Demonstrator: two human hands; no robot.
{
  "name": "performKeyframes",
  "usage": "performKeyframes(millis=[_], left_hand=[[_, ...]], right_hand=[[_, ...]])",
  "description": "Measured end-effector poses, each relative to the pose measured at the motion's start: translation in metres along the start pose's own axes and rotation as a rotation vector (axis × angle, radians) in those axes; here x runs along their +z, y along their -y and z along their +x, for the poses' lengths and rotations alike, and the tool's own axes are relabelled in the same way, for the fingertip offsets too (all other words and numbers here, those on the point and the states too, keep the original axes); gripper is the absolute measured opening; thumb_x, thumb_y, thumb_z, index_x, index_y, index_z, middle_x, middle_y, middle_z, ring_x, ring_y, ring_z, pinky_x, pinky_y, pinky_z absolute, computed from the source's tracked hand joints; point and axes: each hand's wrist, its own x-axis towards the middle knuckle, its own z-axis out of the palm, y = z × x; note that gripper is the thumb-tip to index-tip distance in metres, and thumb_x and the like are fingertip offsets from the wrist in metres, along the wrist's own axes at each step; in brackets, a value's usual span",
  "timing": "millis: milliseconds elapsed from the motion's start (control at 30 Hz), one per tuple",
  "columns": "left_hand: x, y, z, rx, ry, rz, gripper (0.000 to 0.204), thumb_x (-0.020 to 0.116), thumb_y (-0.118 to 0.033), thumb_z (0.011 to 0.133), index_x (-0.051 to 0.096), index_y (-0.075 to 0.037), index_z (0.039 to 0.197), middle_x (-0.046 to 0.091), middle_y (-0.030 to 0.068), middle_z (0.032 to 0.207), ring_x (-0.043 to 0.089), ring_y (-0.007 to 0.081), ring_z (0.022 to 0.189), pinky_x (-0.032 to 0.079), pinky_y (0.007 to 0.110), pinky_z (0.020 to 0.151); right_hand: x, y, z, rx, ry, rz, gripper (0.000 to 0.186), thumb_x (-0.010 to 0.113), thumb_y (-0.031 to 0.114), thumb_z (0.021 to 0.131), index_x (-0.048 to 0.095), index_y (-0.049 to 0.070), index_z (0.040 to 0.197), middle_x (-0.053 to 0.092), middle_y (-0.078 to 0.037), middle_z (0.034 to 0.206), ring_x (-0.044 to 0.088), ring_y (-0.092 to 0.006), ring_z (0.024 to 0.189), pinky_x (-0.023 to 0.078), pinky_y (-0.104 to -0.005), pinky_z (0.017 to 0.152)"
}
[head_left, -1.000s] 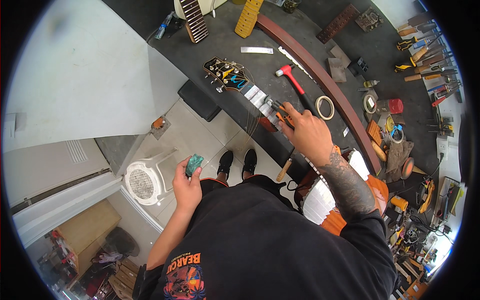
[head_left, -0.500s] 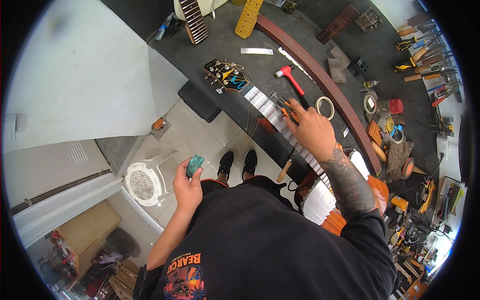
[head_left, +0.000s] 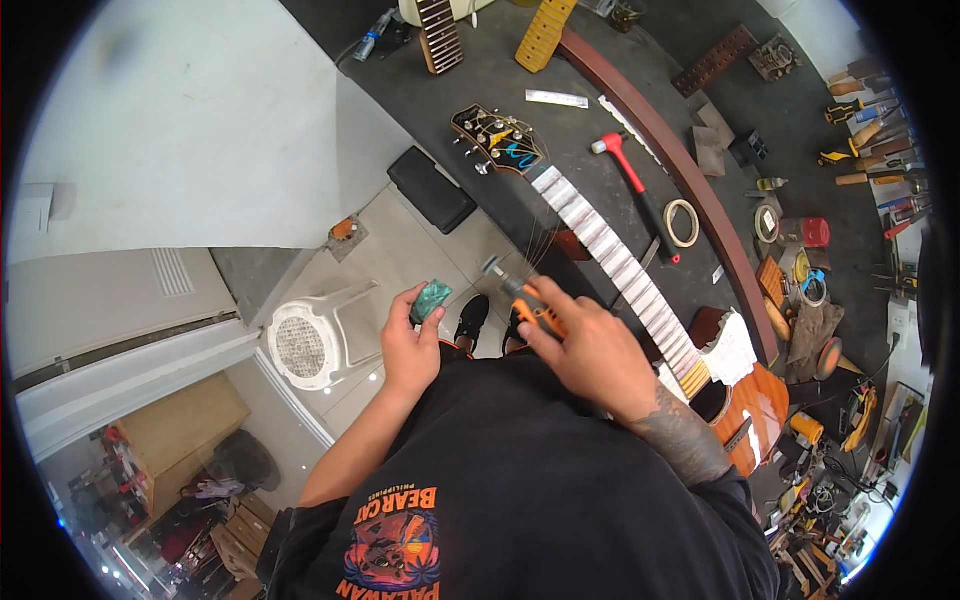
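A green block [head_left: 432, 300] is pinched in the left hand [head_left: 411, 345], partly hidden by the fingers. An orange-and-grey rotary tool [head_left: 526, 301] is gripped in the right hand [head_left: 597, 348] near the block, its rear end concealed by the hand. On the desk [head_left: 495, 75], a guitar body [head_left: 768, 397] is partly covered by the right forearm [head_left: 682, 432].

A white plastic stool [head_left: 300, 345] stands on pale floor tiles [head_left: 400, 262] in a workshop. Above and left of the stool spreads a broad white panel [head_left: 180, 130]; a white frame [head_left: 130, 376] runs left from near it, with a brown wooden panel [head_left: 200, 425] below. Across the floor to the stool's right stretches a dark workbench [head_left: 562, 126], and well beyond, a white wall [head_left: 815, 45] lined with hand tools [head_left: 868, 135].
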Motion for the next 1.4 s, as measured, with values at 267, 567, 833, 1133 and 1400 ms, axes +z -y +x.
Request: performKeyframes(millis=[267,567,833,1133,1400], left_hand=[[-0.001,0.009,-0.002,0.109,-0.075,-0.035,0.036,0.075,-0.003,0.102,0.065,0.002,0.136,0.078,0.0165,0.120,0.075,0.0215,0.108,0.058,0.035,0.097],[-0.008,0.010,-0.005,0.075,-0.063,-0.056,0.036,0.075,-0.002,0.102,0.065,0.002,0.136,0.077,0.0157,0.120,0.074,0.0200,0.108,0.058,0.034,0.096],[-0.011,0.007,-0.006,0.075,-0.062,-0.017,0.037,0.075,0.000,0.102,0.065,0.003,0.137,0.077,0.0160,0.121,0.074,0.0201,0.108,0.058,0.033,0.096],[-0.011,0.005,-0.007,0.069,-0.046,-0.049,0.037,0.074,0.000,0.102,0.064,0.005,0.138,0.076,0.0168,0.122,0.073,0.0206,0.111,0.057,0.034,0.098],[-0.012,0.007,-0.007,0.051,-0.067,0.015,0.039,0.075,-0.002,0.102,0.064,0.005,0.138,0.076,0.0174,0.124,0.073,0.0216,0.113,0.056,0.035,0.101]], right_hand=[[0.029,0.016,0.007,-0.105,0.090,-0.008,0.057,0.068,0.046,0.106,0.056,0.016,0.153,0.073,-0.024,0.094,0.076,-0.0439,0.082,0.062,-0.0508,0.074],[0.036,0.020,0.004,-0.140,0.069,-0.025,0.051,0.069,0.044,0.104,0.060,0.016,0.146,0.074,-0.021,0.090,0.076,-0.0398,0.077,0.062,-0.0468,0.069],[0.037,0.019,0.003,-0.156,0.055,-0.033,0.052,0.070,0.046,0.104,0.060,0.017,0.146,0.073,-0.020,0.089,0.076,-0.0386,0.075,0.062,-0.0469,0.068],[0.037,0.007,0.003,-0.148,0.064,-0.054,0.058,0.069,0.049,0.104,0.057,0.018,0.152,0.074,-0.023,0.094,0.076,-0.0424,0.079,0.062,-0.0507,0.070],[-0.007,-0.067,0.013,0.043,-0.321,-0.330,0.054,0.072,0.043,0.103,0.062,0.018,0.150,0.071,-0.020,0.091,0.076,-0.0384,0.075,0.061,-0.0497,0.071]])
